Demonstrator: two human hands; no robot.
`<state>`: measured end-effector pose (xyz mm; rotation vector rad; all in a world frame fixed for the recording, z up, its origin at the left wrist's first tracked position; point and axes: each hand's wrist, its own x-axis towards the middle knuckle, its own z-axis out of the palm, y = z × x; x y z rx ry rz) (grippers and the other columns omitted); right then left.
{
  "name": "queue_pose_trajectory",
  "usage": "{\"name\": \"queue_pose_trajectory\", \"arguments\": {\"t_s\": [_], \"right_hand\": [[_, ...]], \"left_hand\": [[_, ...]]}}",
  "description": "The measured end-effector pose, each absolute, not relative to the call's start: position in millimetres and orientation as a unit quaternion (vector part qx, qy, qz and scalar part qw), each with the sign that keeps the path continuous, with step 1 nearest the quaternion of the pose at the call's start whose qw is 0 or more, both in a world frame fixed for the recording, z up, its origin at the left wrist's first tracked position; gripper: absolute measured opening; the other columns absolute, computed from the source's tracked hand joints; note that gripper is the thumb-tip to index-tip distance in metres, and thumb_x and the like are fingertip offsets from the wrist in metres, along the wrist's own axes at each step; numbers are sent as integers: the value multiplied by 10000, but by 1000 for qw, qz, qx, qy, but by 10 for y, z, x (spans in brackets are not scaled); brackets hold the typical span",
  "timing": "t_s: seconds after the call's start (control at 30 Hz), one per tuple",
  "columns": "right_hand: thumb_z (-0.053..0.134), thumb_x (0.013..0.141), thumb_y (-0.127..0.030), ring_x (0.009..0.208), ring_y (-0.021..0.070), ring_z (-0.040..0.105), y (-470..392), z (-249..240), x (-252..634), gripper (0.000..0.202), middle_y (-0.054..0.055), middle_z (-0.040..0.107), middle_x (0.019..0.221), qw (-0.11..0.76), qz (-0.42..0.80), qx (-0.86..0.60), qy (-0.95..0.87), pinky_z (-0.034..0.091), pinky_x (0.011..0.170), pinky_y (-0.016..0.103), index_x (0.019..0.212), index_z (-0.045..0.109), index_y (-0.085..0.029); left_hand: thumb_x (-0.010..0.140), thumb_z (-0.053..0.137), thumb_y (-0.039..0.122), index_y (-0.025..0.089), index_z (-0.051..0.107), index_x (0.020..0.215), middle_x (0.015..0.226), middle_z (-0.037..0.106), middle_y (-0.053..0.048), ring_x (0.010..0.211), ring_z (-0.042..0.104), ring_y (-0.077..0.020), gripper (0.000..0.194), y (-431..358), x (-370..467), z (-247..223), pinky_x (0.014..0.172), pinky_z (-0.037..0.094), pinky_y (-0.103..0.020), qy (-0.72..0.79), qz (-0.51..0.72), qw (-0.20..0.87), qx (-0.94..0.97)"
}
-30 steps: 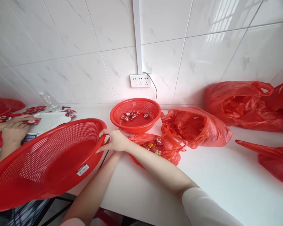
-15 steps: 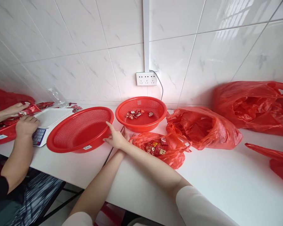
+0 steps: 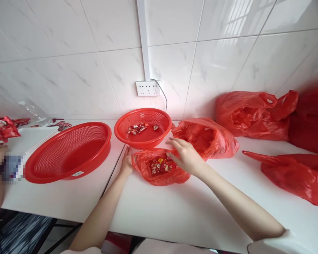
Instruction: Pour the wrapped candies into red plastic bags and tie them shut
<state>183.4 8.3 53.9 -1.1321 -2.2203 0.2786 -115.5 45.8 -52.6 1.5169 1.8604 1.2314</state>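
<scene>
The right hand (image 3: 187, 156) has moved from the large basket (image 3: 92, 155) to the right rim of the bag (image 3: 169, 179) on the table (image 3: 228, 201), fingers spread, while the left hand (image 3: 127, 163), fingers close together, touches its left side.

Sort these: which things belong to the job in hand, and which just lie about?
Job in hand, seemingly:
red plastic bag
wrapped packets inside
left hand beside it
right hand at its rim
perhaps smaller basket, larger basket

Lying about, probably:
clear plastic bottle
pointed red bag
</scene>
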Motion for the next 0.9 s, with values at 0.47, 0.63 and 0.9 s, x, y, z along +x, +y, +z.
{"name": "queue_pose_trajectory", "arguments": {"t_s": [0.47,0.63,0.9], "right_hand": [[509,869,-234,827,208,644,3,286,2662,479,32,683,897,246,253,-586,-729,505,741,356,1336,436,-309],[600,832,-330,814,175,631,96,437,2748,458,8,633,864,440,349,-503,-657,512,763,353,1270,480,-269],[643,808,-285,845,132,631,336,1019,2344,383,-30,583,839,704,340,-390,-487,505,855,328,1167,510,-273]], "left_hand": [[871,405,577,161,667,987,1033,698,-94,983,638,-246,505,-88,-974,-218,848,493,-325,630,492,247,549],[763,648,475,200,705,937,1129,670,-68,1050,621,-257,330,-332,-804,28,866,512,-334,660,455,241,548],[758,697,379,204,718,980,1114,688,-73,1167,568,-276,284,-104,-467,1065,1089,354,-457,513,608,330,508]]}}
